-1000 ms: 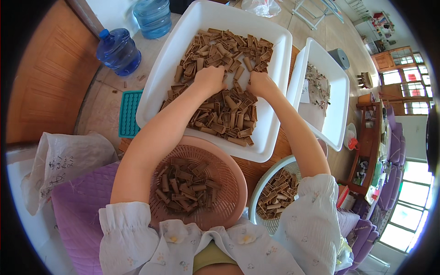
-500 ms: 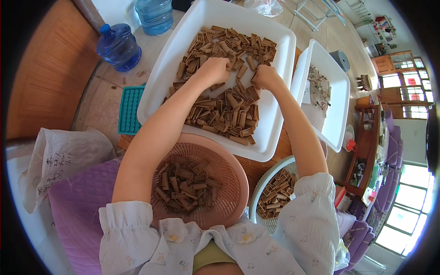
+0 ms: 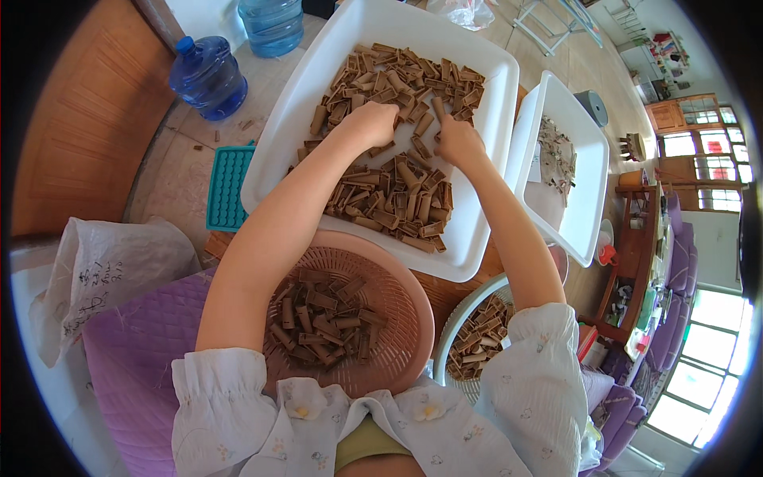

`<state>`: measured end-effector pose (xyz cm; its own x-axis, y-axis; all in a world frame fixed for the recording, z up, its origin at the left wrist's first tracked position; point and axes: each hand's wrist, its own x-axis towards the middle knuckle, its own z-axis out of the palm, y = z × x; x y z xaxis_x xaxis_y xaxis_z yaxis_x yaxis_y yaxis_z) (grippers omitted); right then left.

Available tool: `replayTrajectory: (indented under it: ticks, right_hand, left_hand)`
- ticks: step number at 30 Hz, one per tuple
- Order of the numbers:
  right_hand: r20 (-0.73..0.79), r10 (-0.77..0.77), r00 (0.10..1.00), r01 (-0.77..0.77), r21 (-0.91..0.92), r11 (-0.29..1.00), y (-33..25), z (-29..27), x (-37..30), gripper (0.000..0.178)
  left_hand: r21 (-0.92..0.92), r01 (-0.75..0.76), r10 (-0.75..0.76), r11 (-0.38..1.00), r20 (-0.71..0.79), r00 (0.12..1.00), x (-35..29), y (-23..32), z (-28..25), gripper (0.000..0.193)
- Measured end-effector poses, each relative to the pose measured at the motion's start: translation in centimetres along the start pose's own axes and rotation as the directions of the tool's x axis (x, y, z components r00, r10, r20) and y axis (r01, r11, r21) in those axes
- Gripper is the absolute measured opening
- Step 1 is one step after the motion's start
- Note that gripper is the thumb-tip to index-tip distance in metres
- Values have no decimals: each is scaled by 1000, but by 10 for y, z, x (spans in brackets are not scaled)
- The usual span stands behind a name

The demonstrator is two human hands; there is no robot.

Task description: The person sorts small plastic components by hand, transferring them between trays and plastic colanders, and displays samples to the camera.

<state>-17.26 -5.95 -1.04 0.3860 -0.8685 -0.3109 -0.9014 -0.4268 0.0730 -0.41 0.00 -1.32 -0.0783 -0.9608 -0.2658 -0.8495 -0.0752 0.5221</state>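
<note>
A large white tray [image 3: 266, 151] holds many brown half-tube pieces [image 3: 405, 187], heaped at the far end and the near end. Over its left middle is my left hand [image 3: 373, 125], its fingers curled closed by the far heap; whatever they hold is hidden. Just to the right, my right hand [image 3: 459, 143] is closed, with its fingertips at the lower end of one brown half-tube piece [image 3: 438, 108]. A few loose pieces lie between the two hands. Closer to me, a pink-brown plastic basket [image 3: 405, 318] holds darker half-tube pieces [image 3: 326, 318].
A pale green basket [image 3: 449, 330] with more pieces stands at the near right. Right of the tray is a second white tray [image 3: 592, 159] with small scraps. At left are a teal ridged tray [image 3: 226, 191], blue water bottles [image 3: 208, 79], a white sack [image 3: 119, 262] and a purple quilted cover [image 3: 147, 342].
My right hand has turned and its fingertips have come up against the lower end of a brown piece. My left hand stays almost in place. The whole view has shifted slightly.
</note>
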Motion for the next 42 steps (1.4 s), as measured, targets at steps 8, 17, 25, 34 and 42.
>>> replayTrajectory:
  ticks: [8,17,25,34,42]
  right_hand:
    - [186,-191,964,-35,798,602,16,-50,-17,38]
    - [-14,-339,941,-71,969,-237,9,-60,-40,26]
    - [-34,-318,948,-35,977,-209,0,-51,-40,31]
    - [-76,-281,957,25,983,-180,-2,-49,-39,38]
    - [-1,-437,900,-81,982,-170,2,-65,-34,36]
  left_hand:
    - [-728,99,73,678,200,977,3,9,-5,13]
    - [-858,9,119,514,82,990,-12,28,-24,25]
    - [-837,-58,114,543,5,994,-10,25,-23,36]
    - [-768,-176,240,616,-30,970,-18,25,-28,58]
    - [-858,-169,213,486,-71,974,-10,20,-32,42]
